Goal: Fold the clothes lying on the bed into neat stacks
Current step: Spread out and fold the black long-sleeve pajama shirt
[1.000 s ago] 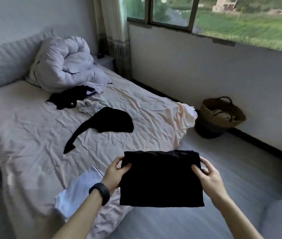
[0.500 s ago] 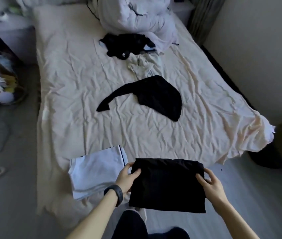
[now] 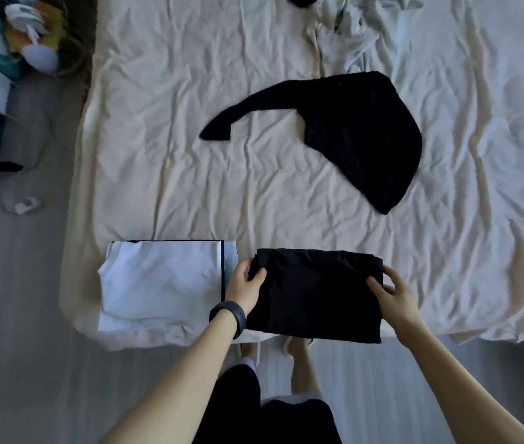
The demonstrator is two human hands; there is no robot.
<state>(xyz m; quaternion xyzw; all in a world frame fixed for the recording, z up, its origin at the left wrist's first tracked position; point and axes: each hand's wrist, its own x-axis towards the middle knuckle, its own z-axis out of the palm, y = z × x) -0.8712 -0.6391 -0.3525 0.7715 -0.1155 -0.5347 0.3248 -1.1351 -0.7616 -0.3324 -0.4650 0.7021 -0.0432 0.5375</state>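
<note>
Left hand [image 3: 244,285] pinches left edge of folded black garment [image 3: 315,293], thumb on top. Right hand [image 3: 393,294] pinches right edge, same way. Garment at near edge of bed [image 3: 164,149], just right of folded white garment [image 3: 161,283]. Unfolded black piece [image 3: 355,136] lies mid-bed, pale crumpled clothes [image 3: 340,30] beyond it.

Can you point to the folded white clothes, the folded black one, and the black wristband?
Folded white cloth with dark stripe [image 3: 161,283]: head view, middle of its top layer.
Folded black cloth rectangle [image 3: 315,299]: head view, its centre.
Black wristband [image 3: 230,317]: head view, the band's outer face.
</note>
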